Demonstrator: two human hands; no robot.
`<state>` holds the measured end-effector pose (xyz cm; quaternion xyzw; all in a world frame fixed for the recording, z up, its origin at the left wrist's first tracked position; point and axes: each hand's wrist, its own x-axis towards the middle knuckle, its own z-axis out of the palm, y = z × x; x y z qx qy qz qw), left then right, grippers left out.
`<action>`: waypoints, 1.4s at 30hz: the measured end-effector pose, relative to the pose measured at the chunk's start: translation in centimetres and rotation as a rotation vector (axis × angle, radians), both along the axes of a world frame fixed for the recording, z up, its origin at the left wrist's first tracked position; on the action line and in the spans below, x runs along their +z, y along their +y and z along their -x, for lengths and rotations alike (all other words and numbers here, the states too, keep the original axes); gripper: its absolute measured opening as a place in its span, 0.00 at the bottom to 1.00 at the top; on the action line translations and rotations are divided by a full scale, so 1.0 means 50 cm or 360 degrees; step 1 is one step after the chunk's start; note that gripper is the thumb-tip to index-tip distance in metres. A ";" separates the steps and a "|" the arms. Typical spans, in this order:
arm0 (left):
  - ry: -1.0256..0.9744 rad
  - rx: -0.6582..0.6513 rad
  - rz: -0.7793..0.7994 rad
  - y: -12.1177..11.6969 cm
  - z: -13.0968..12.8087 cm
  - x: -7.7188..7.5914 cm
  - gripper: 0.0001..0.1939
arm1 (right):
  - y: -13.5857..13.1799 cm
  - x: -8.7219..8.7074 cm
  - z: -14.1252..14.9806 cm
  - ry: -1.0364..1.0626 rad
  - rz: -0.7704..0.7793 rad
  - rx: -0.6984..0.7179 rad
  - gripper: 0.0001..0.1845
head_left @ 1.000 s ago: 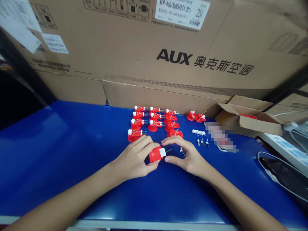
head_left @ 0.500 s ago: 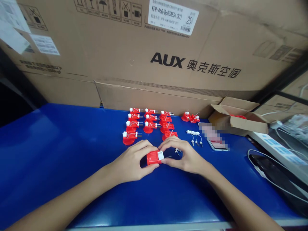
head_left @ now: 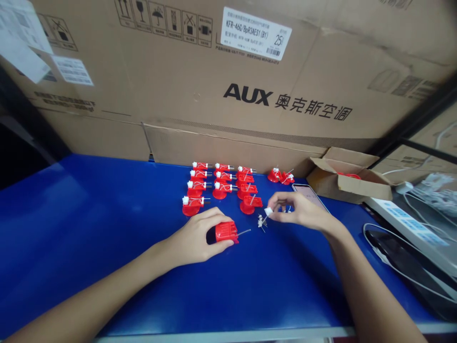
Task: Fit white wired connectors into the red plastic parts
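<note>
**Carton**, AUX-printed [head_left: 246, 100]: stands behind your work, upright along the far edge of the blue counter [head_left: 107, 276].

**Open box** [head_left: 357, 188]: at the far right of the counter, with red stuff inside. **Power strip** [head_left: 410, 226] and **black phone** [head_left: 403, 257]: to your right. **Second phone** [head_left: 307, 189]: just beyond your right hand.

**Left hand** [head_left: 191, 240]: fingers curled and clamped around the red housing [head_left: 225, 232], which sits near the counter's middle, held low against or just above the surface; the pictures do not settle which.

**Right hand** [head_left: 300, 212]: thumb and forefinger pressed together on a small white connector [head_left: 268, 211], the other fingers loosely curled.

**Red parts** [head_left: 191, 208]: about a dozen in rough rows, the closest [head_left: 248, 207] just beside your right hand.

**Wire leads** [head_left: 262, 220]: thin, hanging from the connector.

**Pin** [head_left: 244, 232]: thin metal, jutting from the housing toward your right hand.

Risks: a loose pinch could drop the connector among the red parts, and its fine leads could snag there. Swinging your right hand sideways could knock the closest part out of line. Bringing your hands together carelessly could catch the pin on the leads or your skin.
</note>
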<state>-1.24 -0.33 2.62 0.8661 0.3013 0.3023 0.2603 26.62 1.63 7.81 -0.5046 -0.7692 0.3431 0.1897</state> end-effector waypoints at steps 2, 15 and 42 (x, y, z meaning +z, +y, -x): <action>0.0012 -0.0011 0.0005 -0.002 -0.001 -0.002 0.14 | 0.015 -0.008 -0.029 -0.0040 0.0198 -0.0064 0.11; 0.0060 -0.0054 0.0013 -0.002 -0.004 -0.013 0.14 | 0.024 0.007 -0.096 0.0084 0.0485 -0.0125 0.12; 0.0002 0.0094 -0.0055 -0.005 -0.005 -0.007 0.14 | 0.037 -0.040 -0.023 0.0121 -0.1176 -0.1087 0.13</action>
